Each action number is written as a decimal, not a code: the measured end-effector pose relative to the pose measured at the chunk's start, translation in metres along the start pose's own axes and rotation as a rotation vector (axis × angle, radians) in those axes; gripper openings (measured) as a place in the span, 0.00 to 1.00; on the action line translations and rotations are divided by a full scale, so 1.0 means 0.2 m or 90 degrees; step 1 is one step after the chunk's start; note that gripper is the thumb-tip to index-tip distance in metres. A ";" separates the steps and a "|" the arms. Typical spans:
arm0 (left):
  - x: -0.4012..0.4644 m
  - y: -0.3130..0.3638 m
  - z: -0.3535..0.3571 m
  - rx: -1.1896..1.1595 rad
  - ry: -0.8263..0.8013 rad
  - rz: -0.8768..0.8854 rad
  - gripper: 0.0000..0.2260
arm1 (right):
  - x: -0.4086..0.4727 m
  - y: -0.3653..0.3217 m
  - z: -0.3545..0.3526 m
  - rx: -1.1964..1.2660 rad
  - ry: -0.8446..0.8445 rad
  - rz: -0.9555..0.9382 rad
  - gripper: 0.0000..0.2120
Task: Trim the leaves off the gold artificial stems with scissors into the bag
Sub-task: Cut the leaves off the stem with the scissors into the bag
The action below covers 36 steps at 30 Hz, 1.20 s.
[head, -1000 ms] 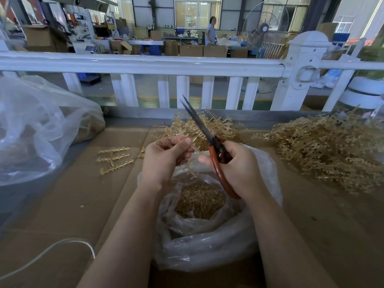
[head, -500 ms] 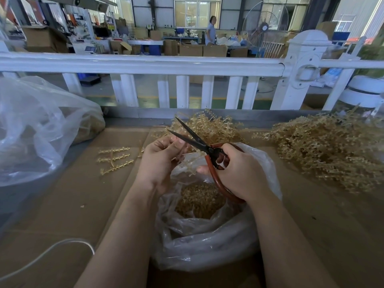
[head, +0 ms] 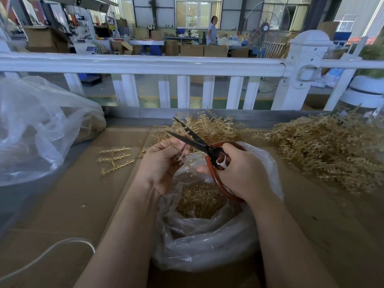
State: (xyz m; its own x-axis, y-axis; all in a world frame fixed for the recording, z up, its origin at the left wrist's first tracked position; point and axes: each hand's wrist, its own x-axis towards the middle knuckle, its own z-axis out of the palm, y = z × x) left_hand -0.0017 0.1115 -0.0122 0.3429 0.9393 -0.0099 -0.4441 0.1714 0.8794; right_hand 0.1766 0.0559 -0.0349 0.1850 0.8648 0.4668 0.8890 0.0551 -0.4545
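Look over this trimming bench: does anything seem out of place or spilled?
Nothing stands out, except a few gold stem pieces lying loose on the brown cardboard surface, left of the clear plastic bag holding the trimmings.

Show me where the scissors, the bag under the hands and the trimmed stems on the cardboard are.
scissors (head: 194, 141): head view, on the dark blade near the pivot.
bag (head: 207, 244): head view, on the rolled clear plastic rim at the front.
trimmed stems (head: 116, 157): head view, on the middle stem of the small group.
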 end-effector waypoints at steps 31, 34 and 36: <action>0.01 -0.02 0.00 -0.008 -0.028 0.012 0.07 | -0.01 -0.02 0.00 -0.037 0.050 -0.009 0.24; 0.01 -0.02 0.00 0.000 -0.055 0.035 0.04 | -0.01 -0.03 -0.01 -0.028 0.055 -0.005 0.25; 0.01 -0.02 0.00 -0.011 -0.079 0.045 0.02 | -0.01 -0.03 -0.01 -0.026 0.056 -0.003 0.25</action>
State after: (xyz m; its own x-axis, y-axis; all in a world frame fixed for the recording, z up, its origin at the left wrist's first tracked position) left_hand 0.0018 0.1122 -0.0162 0.4085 0.9059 0.1119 -0.4853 0.1117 0.8672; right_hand 0.1721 0.0530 -0.0315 0.2158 0.8174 0.5342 0.9060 0.0363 -0.4217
